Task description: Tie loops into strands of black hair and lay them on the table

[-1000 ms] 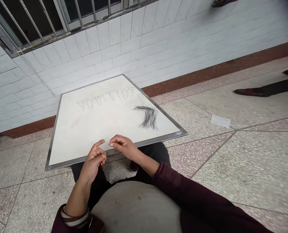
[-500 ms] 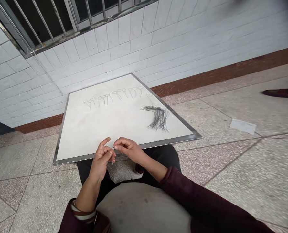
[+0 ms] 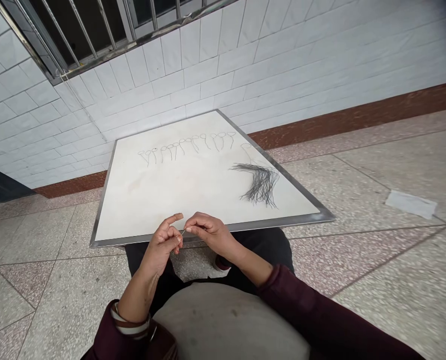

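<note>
My left hand (image 3: pixel 161 246) and my right hand (image 3: pixel 213 235) meet over the near edge of a white board (image 3: pixel 132 210). A short piece of thin wire (image 3: pixel 183 232) runs between them, pinched by thumb and fingers on both sides. The left index finger sticks out, with a tan wrap on its tip. On the board's right side lies a loose pile of dark thin wires (image 3: pixel 262 182). Farther back, several wires with looped ends (image 3: pixel 185 143) form a slanting row. One separate looped wire (image 3: pixel 247 148) lies just behind the pile.
The grey-framed board rests over my knees (image 3: pixel 271 245), its far side near a white tiled wall (image 3: pixel 207 70). A barred window (image 3: pixel 95 30) is at upper left. White paper (image 3: pixel 411 203) lies on the speckled floor to the right.
The view has swung left, so the board appears farther right. My hands stay close together, and the wire now spans from the left fingers to the right fingertips.
</note>
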A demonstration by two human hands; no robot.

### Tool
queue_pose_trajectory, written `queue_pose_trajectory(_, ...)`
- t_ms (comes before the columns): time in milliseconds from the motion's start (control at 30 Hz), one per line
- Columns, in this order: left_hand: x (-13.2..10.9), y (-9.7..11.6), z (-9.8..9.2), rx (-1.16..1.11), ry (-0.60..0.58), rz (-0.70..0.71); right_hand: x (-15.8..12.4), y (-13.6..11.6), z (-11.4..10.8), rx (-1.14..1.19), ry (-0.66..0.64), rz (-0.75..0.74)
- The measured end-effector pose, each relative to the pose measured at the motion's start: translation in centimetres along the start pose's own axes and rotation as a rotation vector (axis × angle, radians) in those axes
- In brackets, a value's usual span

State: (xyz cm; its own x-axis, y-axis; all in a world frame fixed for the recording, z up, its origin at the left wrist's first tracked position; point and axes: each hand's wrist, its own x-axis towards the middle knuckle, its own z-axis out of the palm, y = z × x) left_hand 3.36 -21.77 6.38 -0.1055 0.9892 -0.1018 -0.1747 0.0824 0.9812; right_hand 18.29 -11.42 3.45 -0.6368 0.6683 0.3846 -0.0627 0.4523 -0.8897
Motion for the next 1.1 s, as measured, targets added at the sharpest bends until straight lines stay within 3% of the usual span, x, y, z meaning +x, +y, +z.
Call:
queue_pose_trajectory(167, -0.1, 0.1, -0.3, 0.025, 0.039, -0.008, 0.3, 0.2, 0.1, -0.011, 0.051, -0.01)
queue_pose_trajectory(333, -0.4, 0.3, -1.7, 0.048, 0.07, -0.042, 0.7, 0.7, -0.6, -0.031, 0.177, 0.081)
queue_pose_trajectory(500, -0.6, 0.9, -3.5, 0.161, 0.22, -0.023, 0.8, 0.5, -1.3, -0.018, 0.233, 0.129)
queue_pose_trajectory(567, -0.3, 1.2, -3.3, 0.165, 0.231, -0.025, 0.7, 0.1, -1.1, -0.013, 0.207, 0.121)
queue_pose_trajectory(833, 1.3, 1.1, 0.2, -0.02, 0.079, -0.074, 0.3, -0.5, 0.0, -0.099, 0.156, 0.004)
queue_pose_trajectory(1100, 1.2, 0.9, 0.3, -0.146, 0.033, -0.13, 0.0, -0.1, -0.5, -0.147, 0.034, -0.096)
